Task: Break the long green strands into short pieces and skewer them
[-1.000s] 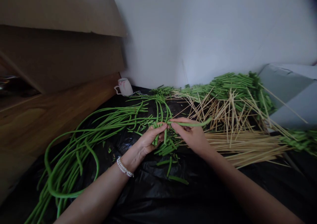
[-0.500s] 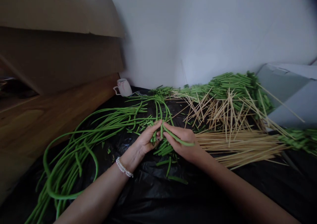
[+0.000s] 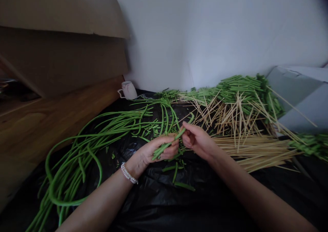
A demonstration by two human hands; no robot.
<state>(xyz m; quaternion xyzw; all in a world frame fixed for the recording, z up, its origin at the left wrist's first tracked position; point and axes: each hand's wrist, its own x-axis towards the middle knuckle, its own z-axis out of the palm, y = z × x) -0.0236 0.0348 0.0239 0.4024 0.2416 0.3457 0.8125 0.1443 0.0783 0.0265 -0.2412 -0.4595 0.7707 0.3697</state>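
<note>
My left hand [image 3: 156,151], with a bead bracelet on the wrist, is closed around a small bunch of cut green bean pieces [image 3: 164,147]. My right hand [image 3: 198,139] pinches a longer bean piece [image 3: 185,127] whose lower end lies against the bunch. Both hands hover over a black plastic sheet [image 3: 164,204]. A tangle of long green beans [image 3: 84,146] lies to the left. Loose bamboo skewers [image 3: 246,146] lie to the right.
Skewered bean bundles [image 3: 241,88] are stacked along the white wall at the back, with more at the right edge [image 3: 310,143]. A white cup [image 3: 128,89] sits in the back corner. Cardboard [image 3: 64,44] and a wooden ledge [image 3: 51,119] stand on the left, a grey box [image 3: 302,95] on the right.
My right hand has brought its bean piece from pointing right to leaning up against the bunch. My left hand has turned and closed more firmly round the pieces.
</note>
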